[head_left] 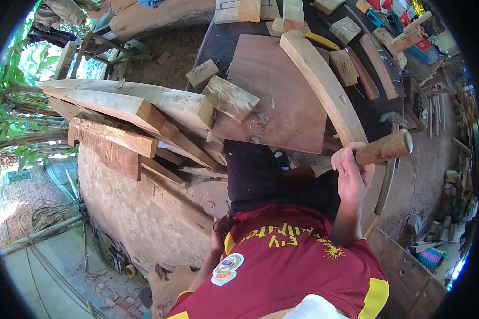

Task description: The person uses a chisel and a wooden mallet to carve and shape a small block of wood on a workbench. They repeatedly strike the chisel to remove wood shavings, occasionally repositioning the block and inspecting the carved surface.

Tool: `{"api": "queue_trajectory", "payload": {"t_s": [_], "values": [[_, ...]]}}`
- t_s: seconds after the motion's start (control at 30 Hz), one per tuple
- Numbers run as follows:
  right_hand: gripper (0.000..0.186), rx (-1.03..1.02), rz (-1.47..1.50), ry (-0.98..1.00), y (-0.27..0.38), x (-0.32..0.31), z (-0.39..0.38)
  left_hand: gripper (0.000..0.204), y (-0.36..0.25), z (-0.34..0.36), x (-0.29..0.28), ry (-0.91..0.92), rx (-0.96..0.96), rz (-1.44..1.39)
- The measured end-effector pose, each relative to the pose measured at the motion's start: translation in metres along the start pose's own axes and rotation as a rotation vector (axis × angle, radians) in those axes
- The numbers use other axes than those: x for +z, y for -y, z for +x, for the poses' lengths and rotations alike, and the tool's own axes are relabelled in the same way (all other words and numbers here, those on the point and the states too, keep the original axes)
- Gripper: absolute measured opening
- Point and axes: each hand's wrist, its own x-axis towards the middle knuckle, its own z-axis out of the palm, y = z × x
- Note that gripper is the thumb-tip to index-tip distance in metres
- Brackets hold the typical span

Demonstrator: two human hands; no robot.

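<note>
Seemingly left hand (216, 242) hid behind shirt (282, 260).

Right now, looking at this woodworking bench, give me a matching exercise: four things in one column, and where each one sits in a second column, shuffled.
Things:
1. right hand
2. curved wooden plank
3. flat reddish board
4. stack of long timbers

Places:
A. lying flat in the middle of the dark bench
B. piled to the left of the bench
C. gripping a round wooden handle
D. lying across the right edge of the flat board

Pairs: 1-C, 2-D, 3-A, 4-B
</note>
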Motion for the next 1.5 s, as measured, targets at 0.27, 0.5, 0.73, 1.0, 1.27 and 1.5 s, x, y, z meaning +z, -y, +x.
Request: {"api": "queue_trajectory", "payload": {"t_s": [0.27,0.5,0.73,1.0,1.27,1.5], "values": [[0.005,0.051,-0.027,0.058,-0.005,0.003,-0.002,0.042,0.007,-0.013,-0.001,-0.015,-0.026,-0.004],[0.004,0.06,-0.021,0.023,-0.004,-0.004,0.001,0.042,0.002,-0.018,0.002,-0.011,-0.037,0.018],[0.004,0.079,-0.007,0.006,-0.005,-0.002,-0.001,0.042,0.001,-0.022,0.003,0.001,-0.039,0.029],[0.004,0.079,-0.004,0.0,-0.005,-0.002,-0.001,0.043,0.0,-0.025,0.003,0.012,-0.031,0.036],[0.003,0.078,-0.01,0.014,-0.005,0.0,-0.001,0.043,-0.004,-0.026,0.005,0.047,-0.008,0.046],[0.01,-0.04,-0.041,0.115,0.001,0.003,0.003,0.034,-0.043,0.009,-0.048,0.238,0.612,0.593]]}}
